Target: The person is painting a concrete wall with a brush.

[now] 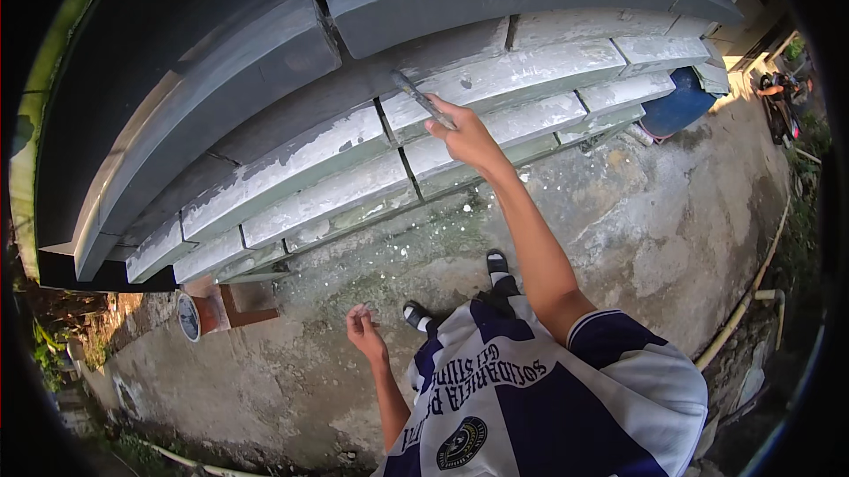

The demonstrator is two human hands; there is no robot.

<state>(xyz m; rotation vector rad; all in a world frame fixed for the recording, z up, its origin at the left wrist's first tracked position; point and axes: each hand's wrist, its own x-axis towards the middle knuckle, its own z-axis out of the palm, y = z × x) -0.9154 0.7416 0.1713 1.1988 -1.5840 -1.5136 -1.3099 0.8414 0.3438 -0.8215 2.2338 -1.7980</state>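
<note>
My right hand (461, 135) grips a paintbrush (414, 92) by its handle, its paint-smeared bristles against or just over a grey band of the stepped concrete ledges (477, 82). The upper ledge (504, 3) is an even dark grey. Lower down, the ledges are pale with patchy grey, and narrow dark gaps split them crosswise. My left hand (366, 334) hangs low over the ground with its fingers curled. Whether it holds something small cannot be made out.
An orange bucket (207, 315) with a grey-smeared rim stands at lower left, beside a reddish-brown block (249, 304). White paint spots dot the concrete ground (424, 238). At right are a blue barrel (680, 102), a motorcycle (783, 102) and a long pipe (746, 304).
</note>
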